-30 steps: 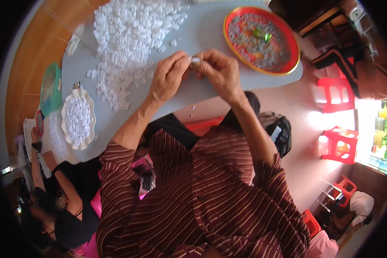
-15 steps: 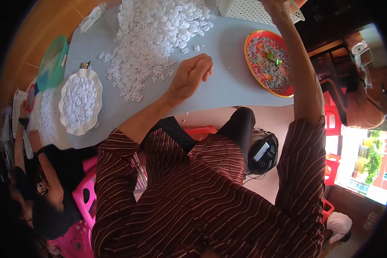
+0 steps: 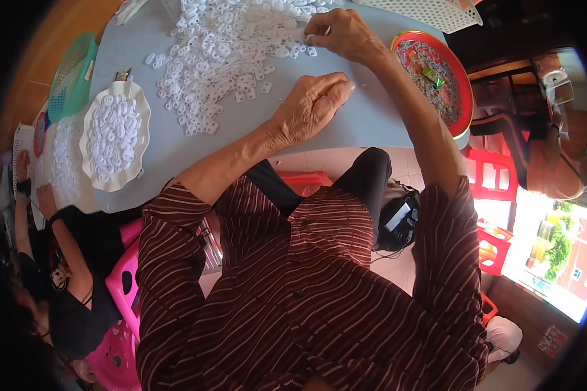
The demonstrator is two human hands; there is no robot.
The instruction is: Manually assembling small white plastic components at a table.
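Observation:
My right hand (image 3: 349, 36) is at the right edge of a heap of small white plastic pieces (image 3: 225, 58), each with holes in it. Its thumb and finger close on one small white piece (image 3: 310, 40). Nearer to me, my left hand (image 3: 312, 107) hovers over the grey table (image 3: 346, 127), fingers curled and thumb pressed against them. Whatever it may hold is hidden. Right of my right forearm stands a red, yellow-rimmed tray (image 3: 464, 98) full of thin metal pins or nails, with a green wrapper (image 3: 432, 77) on top.
A white scalloped dish (image 3: 145, 124) of similar white pieces stands at the left, near a green basket (image 3: 78, 72). A white perforated basket (image 3: 430, 14) sits at the far right. Another person's hands (image 3: 45, 201) are at work on the left. Pink (image 3: 127, 280) and red stools (image 3: 492, 176) stand around.
My right hand has come from the white basket at the far right to the heap's edge and closed on a white piece. My left hand has shifted slightly right, still curled.

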